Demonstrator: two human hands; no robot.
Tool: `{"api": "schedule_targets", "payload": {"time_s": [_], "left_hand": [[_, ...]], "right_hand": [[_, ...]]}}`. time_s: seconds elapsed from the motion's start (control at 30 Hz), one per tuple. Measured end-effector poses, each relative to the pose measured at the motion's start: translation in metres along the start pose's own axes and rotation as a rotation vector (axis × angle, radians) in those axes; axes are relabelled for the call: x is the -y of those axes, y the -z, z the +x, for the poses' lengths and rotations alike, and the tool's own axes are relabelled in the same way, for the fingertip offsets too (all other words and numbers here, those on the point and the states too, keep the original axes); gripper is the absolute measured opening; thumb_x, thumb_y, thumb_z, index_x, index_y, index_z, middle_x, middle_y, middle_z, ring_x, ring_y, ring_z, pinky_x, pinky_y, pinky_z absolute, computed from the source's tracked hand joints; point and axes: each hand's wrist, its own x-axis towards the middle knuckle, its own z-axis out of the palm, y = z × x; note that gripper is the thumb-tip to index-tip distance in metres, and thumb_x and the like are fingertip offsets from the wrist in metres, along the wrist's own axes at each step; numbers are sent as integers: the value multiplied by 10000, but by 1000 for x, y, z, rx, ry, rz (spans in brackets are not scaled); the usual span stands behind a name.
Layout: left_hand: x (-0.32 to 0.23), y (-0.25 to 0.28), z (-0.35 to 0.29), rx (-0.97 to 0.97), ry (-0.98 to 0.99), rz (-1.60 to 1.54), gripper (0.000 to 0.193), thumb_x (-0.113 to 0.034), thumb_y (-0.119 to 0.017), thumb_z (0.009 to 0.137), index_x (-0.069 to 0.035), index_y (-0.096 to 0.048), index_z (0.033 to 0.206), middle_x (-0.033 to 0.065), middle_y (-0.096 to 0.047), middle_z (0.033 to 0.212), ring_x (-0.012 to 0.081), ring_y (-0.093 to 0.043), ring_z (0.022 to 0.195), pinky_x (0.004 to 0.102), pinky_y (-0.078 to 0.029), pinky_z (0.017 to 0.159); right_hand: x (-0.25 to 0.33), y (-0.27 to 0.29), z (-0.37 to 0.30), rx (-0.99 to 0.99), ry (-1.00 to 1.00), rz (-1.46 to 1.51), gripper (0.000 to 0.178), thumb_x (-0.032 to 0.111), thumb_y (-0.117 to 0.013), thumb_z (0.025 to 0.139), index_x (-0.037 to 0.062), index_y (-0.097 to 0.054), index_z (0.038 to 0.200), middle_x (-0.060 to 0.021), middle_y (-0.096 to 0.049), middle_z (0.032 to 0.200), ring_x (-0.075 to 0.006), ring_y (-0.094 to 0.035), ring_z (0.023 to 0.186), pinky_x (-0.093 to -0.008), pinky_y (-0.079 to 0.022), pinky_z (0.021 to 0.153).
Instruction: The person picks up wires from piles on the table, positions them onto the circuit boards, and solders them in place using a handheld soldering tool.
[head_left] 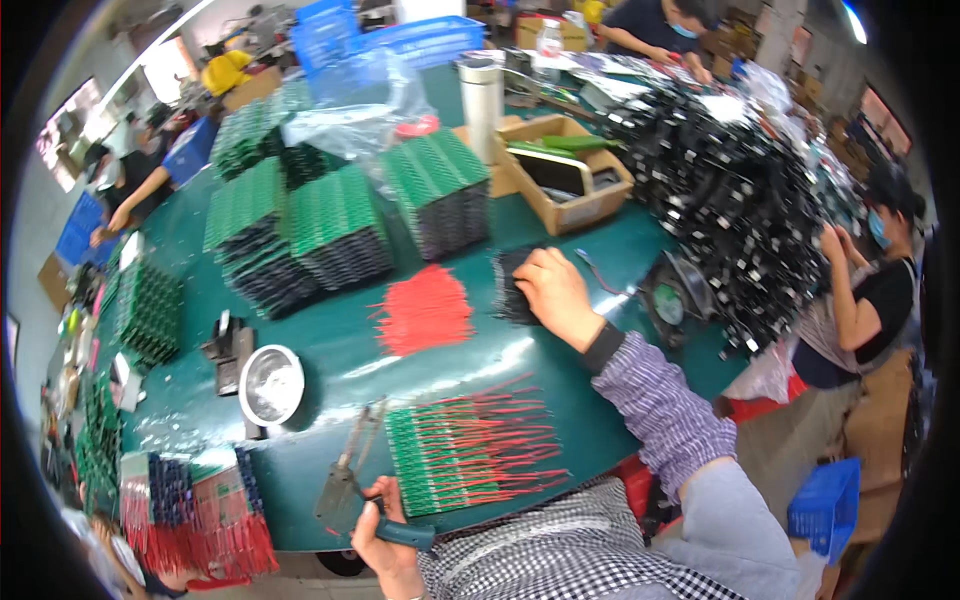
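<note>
My left hand (386, 535) is wrapped around the teal handle of a soldering gun (340, 497), its thin metal tip pointing up and away. Beside it lies a green circuit board panel (425, 460) with rows of red wires (510, 440) stretching off to the right. Farther back, my right hand (555, 292) rests on a pile of short black wires (512, 285), fingers bent down and closed on it; the fingertips are partly hidden. A pile of loose red wires (425, 310) lies to the left of that hand.
Stacked green circuit boards (330, 215) and a cardboard box (575, 210) stand at the back. A white-rimmed metal bowl (272, 386) sits left. Wired panels (195, 500) overhang the near-left edge. Black cables (720, 190) are heaped right, near a seated co-worker (860, 290).
</note>
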Motion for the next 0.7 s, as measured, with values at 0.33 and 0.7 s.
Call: {"api": "schedule_targets", "payload": {"time_s": [0.33,0.7], "left_hand": [[5,-13,-4,-44,-1,-31,200,27,-634,845,54,-651,1043,188,-690,1037,350,-635,1152,539,-432,1152],[6,-15,-1,-11,9,-50,251,82,-647,840,82,-639,1091,211,-689,1097,341,-647,1139,520,-475,1100]], "right_hand": [[-6,-10,-9,-2,29,-40,96,40,-724,767,77,-638,791,-65,-577,863,-297,-568,890,-425,-460,752],[-14,-15,-17,-2,-5,-39,96,10,-653,843,47,-573,880,-134,-558,904,-349,-557,912,-449,-456,787]]}}
